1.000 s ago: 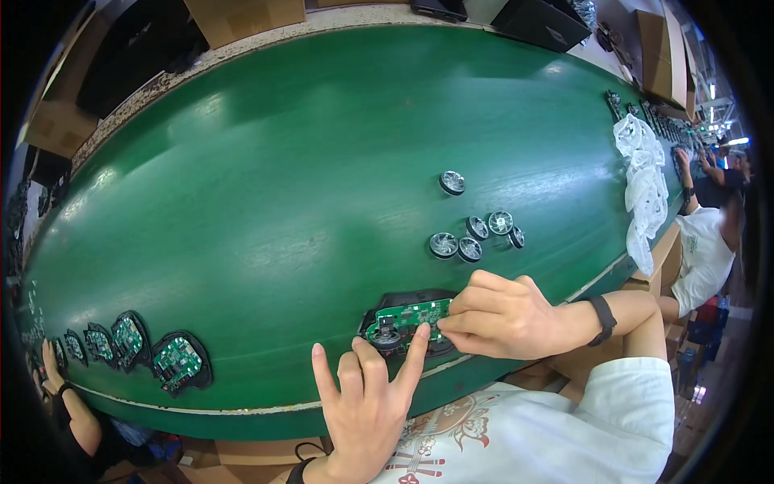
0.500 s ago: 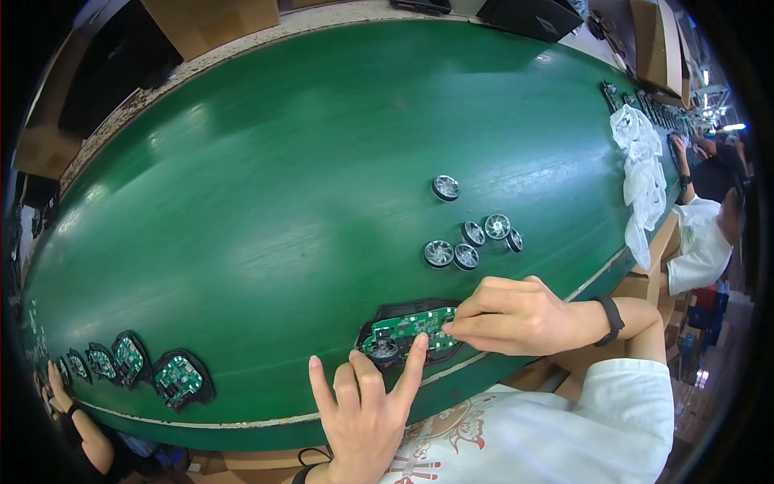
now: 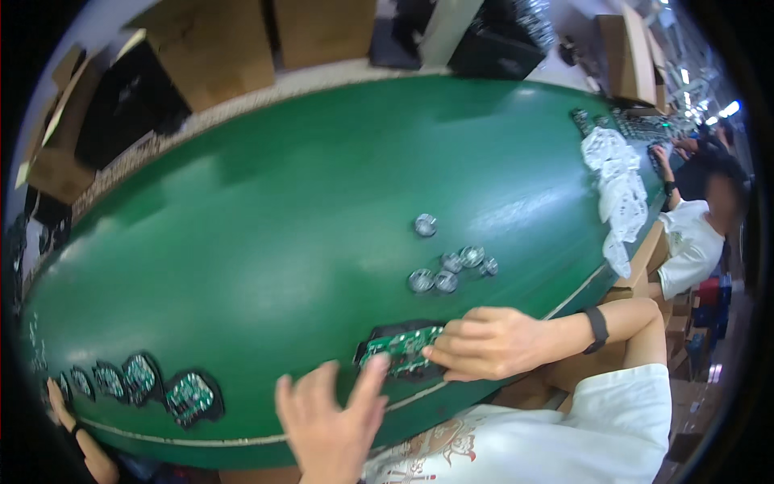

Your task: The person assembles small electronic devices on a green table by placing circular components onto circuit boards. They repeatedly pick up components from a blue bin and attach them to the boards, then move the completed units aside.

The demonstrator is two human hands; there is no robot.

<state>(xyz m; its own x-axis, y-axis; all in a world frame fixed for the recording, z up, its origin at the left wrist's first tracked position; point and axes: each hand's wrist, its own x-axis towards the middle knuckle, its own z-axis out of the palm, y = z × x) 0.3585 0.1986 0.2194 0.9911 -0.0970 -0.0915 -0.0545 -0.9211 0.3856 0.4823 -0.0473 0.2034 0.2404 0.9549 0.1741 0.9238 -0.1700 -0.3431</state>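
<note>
A black housing with a green circuit board (image 3: 401,348) in it lies on the green table near the front edge. Over its right end my right hand (image 3: 492,343) has its fingers curled and pressed together, gripping that end; whether a small part is also under them is hidden. My left hand (image 3: 332,415), smeared by motion, has its fingers spread, with the thumb at the board's left end. Several small round wheels with silvery spokes, such as the wheel (image 3: 421,281), lie beyond the board.
Left along the front edge sits a row of similar housings with boards (image 3: 192,397); a co-worker's hand (image 3: 60,402) is at its far end. White plastic bags (image 3: 617,181) lie at right, near another person (image 3: 697,238). Cardboard boxes (image 3: 205,56) stand behind the table.
My left hand has drawn back left and down, its index finger off the board. My right hand's pinch has become a flatter grip on the board's end. The whole view has shifted.
</note>
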